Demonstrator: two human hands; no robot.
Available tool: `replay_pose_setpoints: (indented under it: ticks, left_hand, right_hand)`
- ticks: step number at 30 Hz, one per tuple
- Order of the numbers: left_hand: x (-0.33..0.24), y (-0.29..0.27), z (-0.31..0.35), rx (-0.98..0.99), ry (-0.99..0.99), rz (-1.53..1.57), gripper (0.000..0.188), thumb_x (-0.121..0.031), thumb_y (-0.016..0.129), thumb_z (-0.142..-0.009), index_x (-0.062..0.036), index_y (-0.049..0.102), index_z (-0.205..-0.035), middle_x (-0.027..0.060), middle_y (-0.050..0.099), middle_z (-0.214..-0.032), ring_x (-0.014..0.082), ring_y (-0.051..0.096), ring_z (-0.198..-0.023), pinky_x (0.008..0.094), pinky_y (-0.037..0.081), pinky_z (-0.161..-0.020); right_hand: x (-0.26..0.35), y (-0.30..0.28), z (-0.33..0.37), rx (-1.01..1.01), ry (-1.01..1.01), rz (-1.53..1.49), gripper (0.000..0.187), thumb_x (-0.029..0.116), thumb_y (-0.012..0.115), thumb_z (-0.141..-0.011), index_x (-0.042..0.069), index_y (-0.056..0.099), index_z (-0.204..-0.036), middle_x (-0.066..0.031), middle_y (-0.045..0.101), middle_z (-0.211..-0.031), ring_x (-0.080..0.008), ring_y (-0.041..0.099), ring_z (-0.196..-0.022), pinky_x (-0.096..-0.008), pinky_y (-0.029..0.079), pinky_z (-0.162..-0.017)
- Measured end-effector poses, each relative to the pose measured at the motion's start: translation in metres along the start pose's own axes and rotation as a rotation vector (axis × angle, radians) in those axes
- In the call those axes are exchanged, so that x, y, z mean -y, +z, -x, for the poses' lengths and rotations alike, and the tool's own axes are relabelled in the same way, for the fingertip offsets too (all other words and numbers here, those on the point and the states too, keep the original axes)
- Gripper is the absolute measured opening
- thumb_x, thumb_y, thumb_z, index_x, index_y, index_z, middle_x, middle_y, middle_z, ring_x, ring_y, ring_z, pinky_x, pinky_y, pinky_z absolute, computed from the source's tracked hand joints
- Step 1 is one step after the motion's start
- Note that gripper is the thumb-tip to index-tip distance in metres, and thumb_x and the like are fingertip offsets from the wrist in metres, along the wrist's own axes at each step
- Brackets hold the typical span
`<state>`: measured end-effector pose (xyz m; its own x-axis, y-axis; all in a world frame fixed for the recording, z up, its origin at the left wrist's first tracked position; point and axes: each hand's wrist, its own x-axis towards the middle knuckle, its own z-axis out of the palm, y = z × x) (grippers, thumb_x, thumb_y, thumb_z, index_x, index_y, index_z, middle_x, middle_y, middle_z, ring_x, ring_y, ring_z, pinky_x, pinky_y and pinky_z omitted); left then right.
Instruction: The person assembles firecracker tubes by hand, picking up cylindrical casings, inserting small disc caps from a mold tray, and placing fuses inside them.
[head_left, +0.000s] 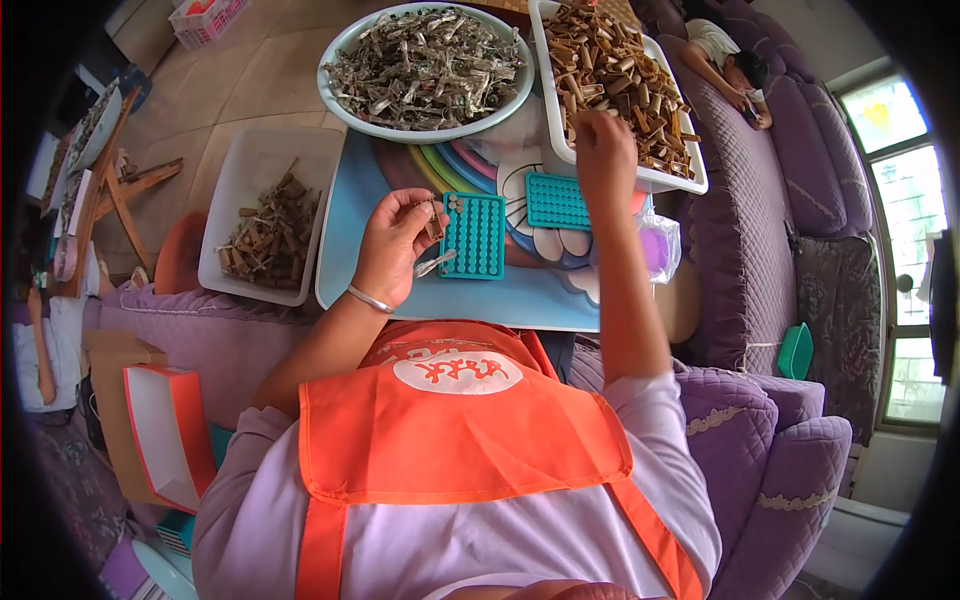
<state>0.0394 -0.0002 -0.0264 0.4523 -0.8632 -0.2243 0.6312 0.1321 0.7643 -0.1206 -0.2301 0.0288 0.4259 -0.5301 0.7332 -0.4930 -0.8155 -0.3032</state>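
Note:
Between the fingertips of my left hand (395, 240) is a small brown tube (434, 222), held beside a teal mold tray (474, 240) with rows of round hollows. A few small pale pieces (455, 204) sit at its upper left corner. Just below that hand, a silvery strip (434, 264) lies against the mold's left edge. My right hand (606, 150) is at the near side of a white bin (556, 130) heaped with brown tube pieces (620, 85). Its fingers are bent together, and their tips are partly hidden. Another teal mold (558, 201) lies below the bin.
A round basin (345, 110) of crinkled silvery strips stands at the table's far side. On the left is a pale tub (225, 200) with brown tubes. A clear bag (660, 250) lies at the right table edge. Another person (715, 55) leans on the purple sofa (735, 200).

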Motion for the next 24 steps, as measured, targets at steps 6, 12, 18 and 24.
replay_pose_setpoints:
  ticks: [6, 12, 18, 24]
  left_hand:
    - [-0.001, 0.004, 0.004, 0.015, 0.008, 0.006, 0.013, -0.008, 0.056, -0.092, -0.0058, 0.054, -0.105, 0.0063, 0.064, -0.099, 0.0159, 0.064, -0.09, 0.0286, 0.052, -0.081]
    - [0.004, -0.006, 0.007, 0.046, -0.046, -0.017, 0.015, -0.009, 0.056, -0.093, -0.0077, 0.055, -0.107, 0.0062, 0.065, -0.104, 0.0146, 0.063, -0.093, 0.0285, 0.05, -0.082]
    - [0.015, 0.007, 0.003, 0.204, -0.1, 0.093, 0.018, -0.01, 0.053, -0.095, -0.0053, 0.055, -0.112, 0.006, 0.064, -0.102, 0.0144, 0.063, -0.093, 0.0266, 0.051, -0.08]
    - [0.018, 0.009, 0.006, 0.187, -0.041, 0.141, 0.015, -0.009, 0.056, -0.093, -0.0031, 0.054, -0.107, 0.007, 0.064, -0.1, 0.0153, 0.064, -0.09, 0.0302, 0.053, -0.082]
  right_hand:
    - [-0.038, 0.03, -0.049, 0.571, 0.188, 0.361, 0.019, 0.01, 0.051, -0.083, 0.004, 0.064, -0.096, -0.0182, 0.067, -0.094, -0.0371, 0.063, -0.094, -0.0451, 0.05, -0.08]
    - [-0.028, 0.009, -0.044, 0.35, 0.262, 0.31, 0.032, 0.013, 0.057, -0.081, 0.012, 0.063, -0.112, -0.0174, 0.067, -0.097, -0.0337, 0.065, -0.089, -0.0414, 0.051, -0.079]
    - [0.056, 0.002, 0.031, 0.117, 0.174, -0.584, 0.014, -0.003, 0.059, -0.08, 0.003, 0.061, -0.093, -0.0086, 0.063, -0.079, -0.0166, 0.063, -0.067, -0.0277, 0.05, -0.062]
    - [0.108, 0.0, 0.101, 0.145, -0.016, -0.502, 0.018, -0.005, 0.065, -0.076, 0.003, 0.06, -0.091, -0.0125, 0.063, -0.09, -0.027, 0.062, -0.079, -0.0326, 0.051, -0.066]
